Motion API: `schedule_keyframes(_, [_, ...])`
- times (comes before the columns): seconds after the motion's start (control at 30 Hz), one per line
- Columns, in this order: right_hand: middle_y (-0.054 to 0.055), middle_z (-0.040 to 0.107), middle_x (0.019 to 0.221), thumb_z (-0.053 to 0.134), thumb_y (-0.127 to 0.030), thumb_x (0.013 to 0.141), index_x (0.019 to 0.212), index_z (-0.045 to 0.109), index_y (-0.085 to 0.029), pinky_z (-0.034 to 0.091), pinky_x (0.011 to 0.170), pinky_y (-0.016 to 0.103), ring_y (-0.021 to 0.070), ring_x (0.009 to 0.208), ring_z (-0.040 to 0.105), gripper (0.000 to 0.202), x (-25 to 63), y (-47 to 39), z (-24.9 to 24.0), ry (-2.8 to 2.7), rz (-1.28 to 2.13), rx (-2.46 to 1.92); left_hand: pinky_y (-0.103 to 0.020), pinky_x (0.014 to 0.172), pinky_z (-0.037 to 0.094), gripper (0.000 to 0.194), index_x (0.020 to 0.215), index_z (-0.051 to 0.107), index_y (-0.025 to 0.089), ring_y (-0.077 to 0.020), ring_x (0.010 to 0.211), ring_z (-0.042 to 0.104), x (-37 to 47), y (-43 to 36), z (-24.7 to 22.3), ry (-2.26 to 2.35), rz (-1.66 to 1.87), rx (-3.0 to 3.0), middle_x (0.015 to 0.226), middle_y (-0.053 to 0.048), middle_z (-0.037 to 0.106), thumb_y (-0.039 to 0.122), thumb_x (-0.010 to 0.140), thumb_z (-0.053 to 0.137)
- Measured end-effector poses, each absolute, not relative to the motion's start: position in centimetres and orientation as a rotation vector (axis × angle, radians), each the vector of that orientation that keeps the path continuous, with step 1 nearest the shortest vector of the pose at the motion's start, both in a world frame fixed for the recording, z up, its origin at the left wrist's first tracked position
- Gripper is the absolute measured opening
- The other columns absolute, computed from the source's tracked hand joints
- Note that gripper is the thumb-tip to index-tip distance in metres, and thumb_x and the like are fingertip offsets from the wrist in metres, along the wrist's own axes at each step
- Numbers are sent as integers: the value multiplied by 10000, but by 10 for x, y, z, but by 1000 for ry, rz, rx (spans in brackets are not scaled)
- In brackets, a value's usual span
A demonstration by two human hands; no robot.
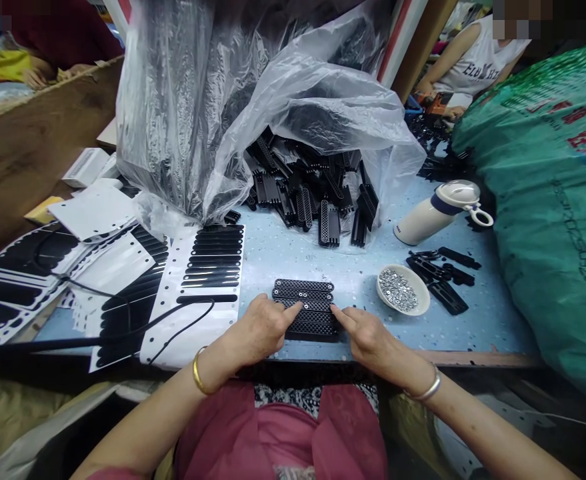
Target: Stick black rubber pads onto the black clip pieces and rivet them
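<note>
Several black bars with a mesh-like pattern lie side by side in a block at the table's front edge. Small silver rings sit at their ends and middle. My left hand has its index finger stretched onto the block near a middle ring, its other fingers curled. At the block's right end, my right hand touches with its index fingertip, the remaining fingers folded under. Whether anything small is inside either hand is hidden. Right of the block stands a white bowl of small silver metal pieces.
Behind the block, a clear plastic bag spills black parts. A white bottle and loose black pieces lie right, beside a green sack. Sticker sheets and a black cable cover the left. Two people work beyond.
</note>
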State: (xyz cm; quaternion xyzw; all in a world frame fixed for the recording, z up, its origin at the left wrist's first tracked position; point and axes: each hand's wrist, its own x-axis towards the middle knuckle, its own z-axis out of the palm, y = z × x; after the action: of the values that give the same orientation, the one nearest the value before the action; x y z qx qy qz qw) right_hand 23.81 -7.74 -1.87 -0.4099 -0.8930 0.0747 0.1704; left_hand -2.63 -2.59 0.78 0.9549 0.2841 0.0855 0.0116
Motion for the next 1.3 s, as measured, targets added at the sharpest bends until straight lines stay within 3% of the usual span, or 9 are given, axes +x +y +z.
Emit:
schedule_keyframes(0.17, [68, 542, 834, 325, 107, 699, 1458, 234, -107, 504, 639, 347, 192, 726, 491, 793, 237, -78, -18, -2534, 201, -1158, -307, 579, 465, 480, 1173, 569, 95, -170, 541, 585, -37, -25, 5, 921, 300, 2967, 616, -33, 631, 13, 712, 462])
schedule_keyframes(0.4, [78, 545, 834, 314, 103, 685, 1462, 226, -95, 508, 622, 353, 202, 730, 497, 807, 236, -79, -18, -2505, 198, -1140, -269, 548, 456, 509, 1259, 521, 132, -147, 539, 595, -63, -27, -6, 928, 550, 2751, 628, 0, 647, 20, 779, 396])
schedule_keyframes(0.73, [81, 548, 833, 320, 112, 696, 1498, 143, -103, 498, 613, 351, 203, 716, 492, 848, 235, -80, -20, -2523, 156, -1132, -282, 529, 432, 527, 1248, 507, 141, -151, 509, 555, -71, -30, -18, 1021, 490, 2898, 611, 12, 625, 5, 751, 394])
schedule_keyframes(0.83, [84, 565, 846, 328, 99, 713, 1477, 220, -100, 499, 631, 356, 201, 727, 513, 797, 238, -77, -21, -2511, 194, -1135, -303, 519, 423, 525, 1255, 487, 108, -167, 492, 524, -68, -34, -23, 1034, 467, 2977, 588, 4, 596, 2, 751, 387])
schedule_keyframes(1.0, [49, 589, 772, 326, 67, 799, 1261, 532, -138, 490, 617, 290, 160, 674, 544, 546, 239, -68, -13, -2440, 412, -1233, -325, 527, 426, 480, 1229, 483, 76, -179, 489, 510, -63, -34, -24, 1008, 464, 3037, 585, -8, 588, 11, 761, 398])
schedule_keyframes(1.2, [161, 619, 845, 407, 58, 733, 1282, 503, 24, 480, 654, 373, 226, 731, 545, 558, 226, -78, -3, -2710, 97, -1325, -325, 516, 429, 458, 1202, 500, 69, -189, 480, 524, -63, -31, -21, 981, 541, 3034, 576, -15, 595, -1, 765, 381])
schedule_keyframes(1.3, [102, 609, 779, 393, 70, 735, 1191, 583, -30, 471, 635, 321, 187, 676, 542, 505, 226, -74, 1, -2608, 288, -1367, -323, 518, 436, 433, 1180, 527, 73, -187, 486, 547, -62, -29, -19, 979, 538, 2991, 585, -19, 612, 8, 775, 387])
